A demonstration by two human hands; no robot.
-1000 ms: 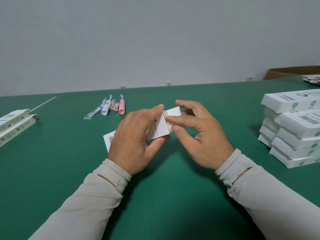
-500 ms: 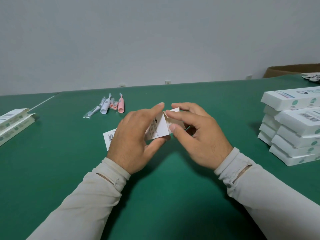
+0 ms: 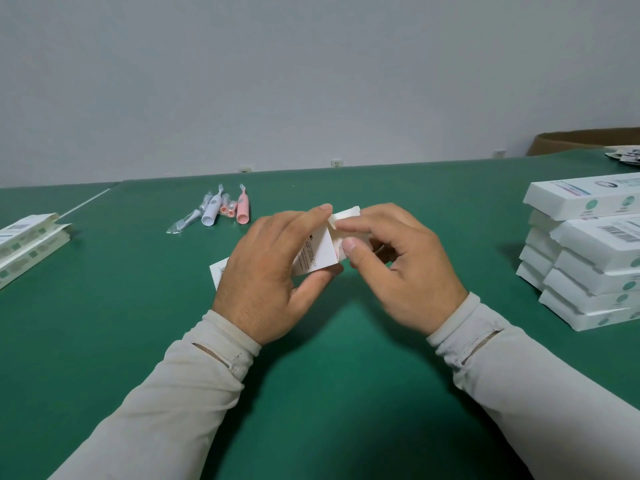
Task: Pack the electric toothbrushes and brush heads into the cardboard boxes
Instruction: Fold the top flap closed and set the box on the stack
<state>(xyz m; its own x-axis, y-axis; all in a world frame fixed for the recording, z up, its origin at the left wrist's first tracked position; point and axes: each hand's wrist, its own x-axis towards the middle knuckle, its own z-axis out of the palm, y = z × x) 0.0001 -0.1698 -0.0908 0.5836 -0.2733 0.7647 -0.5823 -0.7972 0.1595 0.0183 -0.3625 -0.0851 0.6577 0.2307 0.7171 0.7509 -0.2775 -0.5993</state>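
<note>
Head view shows the left hand [image 3: 266,275] gripping a flat white cardboard box [image 3: 317,256] above the green table [image 3: 329,393], while the right hand [image 3: 405,268] pinches its end flap. Smooth pink and white toothbrushes [image 3: 223,213] lie behind; stacked white boxes [image 3: 588,258] sit right.

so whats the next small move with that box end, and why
Probably fold the end flap down and tuck it in: the left hand grips the white box, and the right hand pinches the flap, which stands open.
</note>
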